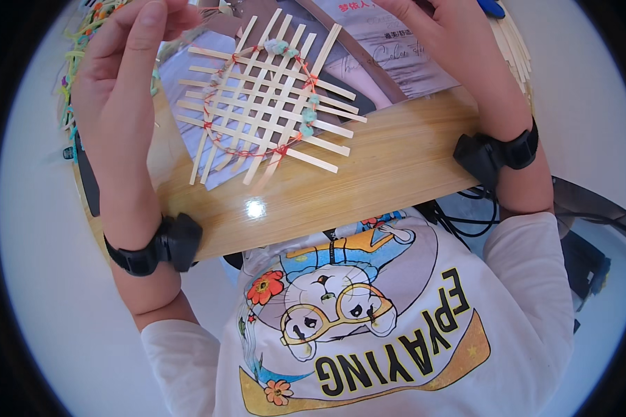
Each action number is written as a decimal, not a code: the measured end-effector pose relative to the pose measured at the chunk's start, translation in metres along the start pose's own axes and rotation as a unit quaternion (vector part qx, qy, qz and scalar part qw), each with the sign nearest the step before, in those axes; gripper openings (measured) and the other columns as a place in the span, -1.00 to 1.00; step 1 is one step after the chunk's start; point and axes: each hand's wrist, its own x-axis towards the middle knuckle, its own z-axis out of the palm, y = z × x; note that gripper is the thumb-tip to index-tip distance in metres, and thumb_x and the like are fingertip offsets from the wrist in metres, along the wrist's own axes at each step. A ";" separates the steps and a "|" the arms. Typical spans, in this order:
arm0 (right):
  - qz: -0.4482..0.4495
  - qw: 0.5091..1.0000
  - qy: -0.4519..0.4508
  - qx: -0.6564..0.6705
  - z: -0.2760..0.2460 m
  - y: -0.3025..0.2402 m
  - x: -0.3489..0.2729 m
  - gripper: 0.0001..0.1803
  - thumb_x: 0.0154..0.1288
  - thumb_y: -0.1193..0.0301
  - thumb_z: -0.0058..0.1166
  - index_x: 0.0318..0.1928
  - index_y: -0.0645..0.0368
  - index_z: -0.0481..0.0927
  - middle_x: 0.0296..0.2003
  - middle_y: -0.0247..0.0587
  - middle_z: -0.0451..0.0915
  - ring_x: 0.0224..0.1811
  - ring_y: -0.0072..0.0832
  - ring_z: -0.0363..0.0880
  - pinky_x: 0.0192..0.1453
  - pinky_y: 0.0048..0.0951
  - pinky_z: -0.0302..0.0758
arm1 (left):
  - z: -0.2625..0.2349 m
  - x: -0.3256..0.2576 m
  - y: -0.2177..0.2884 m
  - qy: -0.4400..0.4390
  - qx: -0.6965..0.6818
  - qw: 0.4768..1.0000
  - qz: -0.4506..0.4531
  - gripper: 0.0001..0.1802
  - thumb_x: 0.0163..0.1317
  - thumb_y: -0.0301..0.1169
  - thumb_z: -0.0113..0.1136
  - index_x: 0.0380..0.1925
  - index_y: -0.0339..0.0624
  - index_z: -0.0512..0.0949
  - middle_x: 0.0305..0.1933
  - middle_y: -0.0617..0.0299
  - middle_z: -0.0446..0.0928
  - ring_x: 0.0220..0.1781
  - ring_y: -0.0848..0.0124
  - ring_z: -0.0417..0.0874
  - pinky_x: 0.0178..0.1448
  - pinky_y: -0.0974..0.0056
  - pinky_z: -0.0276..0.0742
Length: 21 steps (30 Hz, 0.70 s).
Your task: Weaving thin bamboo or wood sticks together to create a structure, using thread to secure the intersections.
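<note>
A flat woven lattice of pale wooden strips (271,104) lies on papers at the middle of the table. Orange-red thread (212,132) is tied round it in a rough ring. Tufts of mint-green yarn (307,124) sit along the ring's right side, with more near its top. My left hand (135,62) is raised above the table, left of the lattice, with fingers bent in toward the thumb; what they hold, if anything, I cannot make out. My right hand (445,42) hangs over the papers on the right. The top edge cuts off its fingers.
Printed sheets with pictures (403,62) cover the far part of the wooden table (327,187). Colourful yarn pieces (76,69) lie along the far left. Loose wooden strips (513,48) and a blue object (492,8) are at the far right. Black cables (466,222) hang below the table edge.
</note>
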 end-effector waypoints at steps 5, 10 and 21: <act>0.002 1.000 -0.016 -0.026 -0.001 0.006 0.005 -0.65 0.43 0.38 0.17 0.10 0.37 0.64 -0.21 0.11 0.69 -0.21 -0.18 0.64 -0.11 -0.30 0.52 | -0.007 0.009 -0.013 0.020 0.234 0.972 -0.001 -0.70 0.54 -0.27 0.13 -0.03 -0.27 0.69 -0.01 0.24 0.71 0.09 0.49 0.64 0.26 0.38 0.44; -0.055 0.998 0.013 -0.040 0.003 0.013 0.001 -0.70 0.44 0.38 0.16 0.01 0.36 0.67 -0.31 -0.01 0.69 -0.28 -0.30 0.65 -0.18 -0.35 0.52 | -0.002 0.009 -0.013 0.026 0.133 0.990 -0.038 -0.71 0.48 -0.25 0.22 -0.08 -0.27 0.70 -0.08 0.28 0.73 -0.04 0.55 0.65 0.12 0.43 0.49; -0.174 0.984 0.022 0.005 0.008 0.000 -0.002 -0.70 0.34 0.28 0.26 0.02 0.11 0.71 -0.10 -0.15 0.63 -0.07 -0.16 0.60 0.04 -0.25 0.54 | 0.006 0.001 0.010 0.031 0.157 0.987 0.012 -0.75 0.37 -0.34 0.32 -0.10 -0.29 0.71 -0.13 0.18 0.73 -0.06 0.41 0.71 0.11 0.30 0.58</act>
